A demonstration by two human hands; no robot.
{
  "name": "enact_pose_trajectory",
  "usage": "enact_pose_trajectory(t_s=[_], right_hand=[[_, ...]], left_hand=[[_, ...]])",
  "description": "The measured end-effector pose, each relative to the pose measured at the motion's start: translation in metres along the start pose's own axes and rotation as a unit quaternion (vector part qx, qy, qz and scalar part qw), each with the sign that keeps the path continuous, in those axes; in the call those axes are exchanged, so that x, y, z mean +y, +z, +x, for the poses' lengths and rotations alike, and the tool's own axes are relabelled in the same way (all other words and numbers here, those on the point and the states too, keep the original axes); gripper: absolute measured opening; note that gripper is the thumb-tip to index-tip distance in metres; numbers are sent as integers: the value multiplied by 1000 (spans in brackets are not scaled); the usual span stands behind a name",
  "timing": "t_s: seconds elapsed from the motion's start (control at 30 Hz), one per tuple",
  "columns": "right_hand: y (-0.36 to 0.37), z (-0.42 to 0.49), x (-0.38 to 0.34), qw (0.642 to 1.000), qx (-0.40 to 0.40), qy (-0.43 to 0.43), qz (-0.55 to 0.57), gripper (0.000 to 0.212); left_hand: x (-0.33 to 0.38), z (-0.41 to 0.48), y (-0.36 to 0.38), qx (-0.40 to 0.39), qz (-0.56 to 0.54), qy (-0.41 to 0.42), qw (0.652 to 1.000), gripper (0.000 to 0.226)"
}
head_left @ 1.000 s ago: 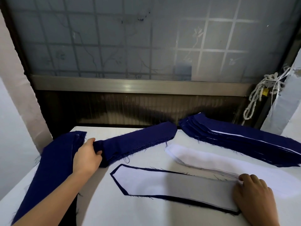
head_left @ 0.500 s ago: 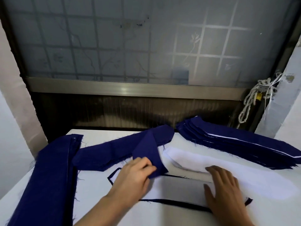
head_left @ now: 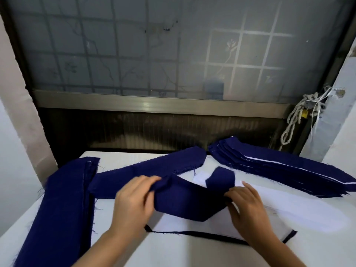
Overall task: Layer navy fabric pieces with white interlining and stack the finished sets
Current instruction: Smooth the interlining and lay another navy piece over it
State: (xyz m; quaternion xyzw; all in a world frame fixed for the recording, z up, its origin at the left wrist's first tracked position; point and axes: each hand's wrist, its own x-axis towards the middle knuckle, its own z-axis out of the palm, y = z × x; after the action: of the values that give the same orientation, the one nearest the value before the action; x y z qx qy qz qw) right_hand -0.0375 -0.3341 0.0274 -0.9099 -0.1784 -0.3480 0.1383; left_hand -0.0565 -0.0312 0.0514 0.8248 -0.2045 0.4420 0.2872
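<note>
A loose navy fabric piece (head_left: 185, 201) hangs crumpled between both hands above the middle of the white table (head_left: 123, 247). My left hand (head_left: 134, 199) grips its left end. My right hand (head_left: 248, 207) pinches its right part, whose far end folds upward. Under it lies a navy piece topped with white interlining (head_left: 215, 226), only its near edge showing. A pile of white interlining (head_left: 300, 211) lies to the right. A stack of layered navy and white sets (head_left: 279, 170) sits at the back right.
More navy pieces lie in a pile (head_left: 150, 172) behind my left hand and in a long stack (head_left: 63, 209) along the table's left edge. A frosted window (head_left: 154, 54) and dark sill stand behind the table. Knotted rope (head_left: 294, 120) hangs at the right.
My left hand has pulled a navy piece off the rear pile and carried it rightward over the interlined piece. My right hand left the interlining and took hold of that piece.
</note>
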Motion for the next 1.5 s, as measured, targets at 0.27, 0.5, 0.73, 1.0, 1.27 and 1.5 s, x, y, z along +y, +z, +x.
enact_pose_trajectory(t_s=[0.27,0.5,0.73,1.0,1.27,1.5], right_hand=[[-25,-30,60,987,16,2,-161,23],[-44,-45,73,985,48,134,-101,7],[-41,-50,70,921,97,352,134,20],[-30,-61,72,911,3,403,80,11],[-30,-63,64,936,-56,349,3,24],[-30,-62,66,931,-2,365,17,24]], left_hand=[[-37,-17,6,67,-12,-203,977,17],[-48,-27,7,63,-63,-332,939,3],[-59,-36,12,-23,6,-366,930,12],[-60,-41,13,-138,67,-392,907,21],[-59,-43,14,-148,80,-375,912,17],[-58,-43,14,-142,85,-365,916,23]])
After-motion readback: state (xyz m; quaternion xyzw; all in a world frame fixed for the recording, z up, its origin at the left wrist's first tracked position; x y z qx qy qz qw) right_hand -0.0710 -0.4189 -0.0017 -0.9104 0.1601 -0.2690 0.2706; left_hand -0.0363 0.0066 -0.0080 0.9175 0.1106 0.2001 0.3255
